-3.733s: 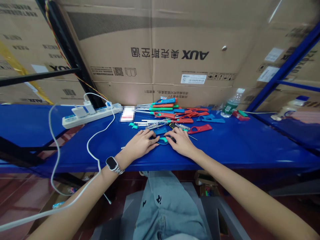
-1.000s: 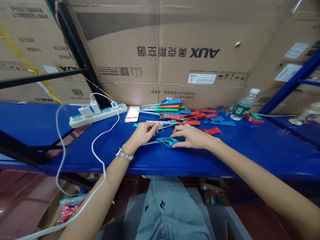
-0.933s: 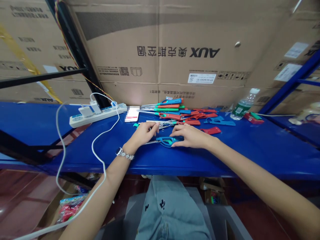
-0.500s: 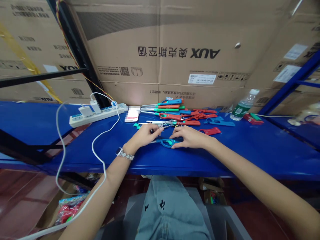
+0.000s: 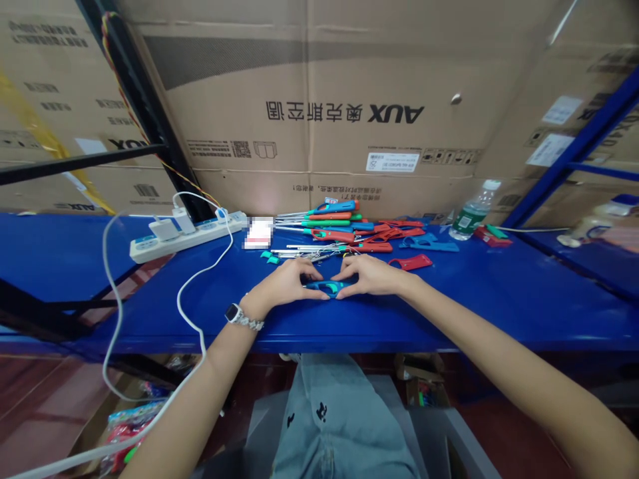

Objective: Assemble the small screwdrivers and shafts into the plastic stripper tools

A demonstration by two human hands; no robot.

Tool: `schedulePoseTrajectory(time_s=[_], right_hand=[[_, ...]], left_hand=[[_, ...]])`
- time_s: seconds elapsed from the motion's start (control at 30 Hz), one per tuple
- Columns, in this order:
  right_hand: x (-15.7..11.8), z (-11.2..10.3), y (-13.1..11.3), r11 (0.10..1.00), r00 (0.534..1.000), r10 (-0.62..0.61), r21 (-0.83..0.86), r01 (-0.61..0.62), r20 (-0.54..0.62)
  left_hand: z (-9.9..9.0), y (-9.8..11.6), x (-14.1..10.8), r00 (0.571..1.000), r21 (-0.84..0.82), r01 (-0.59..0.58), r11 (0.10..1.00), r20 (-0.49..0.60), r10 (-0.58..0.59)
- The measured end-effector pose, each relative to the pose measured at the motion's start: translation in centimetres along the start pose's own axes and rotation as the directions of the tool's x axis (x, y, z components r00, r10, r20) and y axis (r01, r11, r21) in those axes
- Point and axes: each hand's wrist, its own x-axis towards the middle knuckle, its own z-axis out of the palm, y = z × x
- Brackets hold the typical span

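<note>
A blue lighter handle with a teal trigger (image 5: pixel 324 287) lies flat on the blue table (image 5: pixel 449 299) near its front edge. My left hand (image 5: pixel 284 285), a watch on its wrist, presses on the handle's left end. My right hand (image 5: pixel 372 275) presses on its right end. Fingers of both hands curl over the piece and hide most of it. Just behind my hands lie loose metal tubes (image 5: pixel 299 251) and small teal parts (image 5: pixel 269 257).
A pile of red, green and blue long lighters (image 5: pixel 344 223) and open red and blue shells (image 5: pixel 414 243) lies at the back. A white power strip (image 5: pixel 184 233) with a hanging cable is back left, a water bottle (image 5: pixel 469 211) back right. Large cardboard boxes (image 5: pixel 319 100) stand behind.
My left hand came off the metal tubes and moved onto the blue handle's left end. Both hands now close in on the piece, and its metal tube no longer shows at the left.
</note>
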Motion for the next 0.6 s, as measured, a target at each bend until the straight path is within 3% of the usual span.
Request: schedulePoseTrajectory(time_s=[0.2, 0.43, 0.6], right_hand=[[-0.2, 0.7, 0.3, 1.000, 0.999, 0.013, 0.025, -0.013, -0.033], [-1.1, 1.0, -0.8, 0.998, 1.000, -0.004, -0.070, 0.002, -0.029], [-0.8, 2.2, -2.9, 0.972, 0.991, 0.106, -0.203, -0.122, -0.088]], left_hand=[[1.2, 1.1, 0.3, 0.999, 0.120, -0.031, 0.992, -0.024, 0.034], [1.3, 0.9, 0.3, 1.000, 0.111, 0.003, 0.994, -0.016, -0.002], [1.5, 0.9, 0.1, 0.998, 0.112, 0.020, 0.994, -0.064, -0.013]])
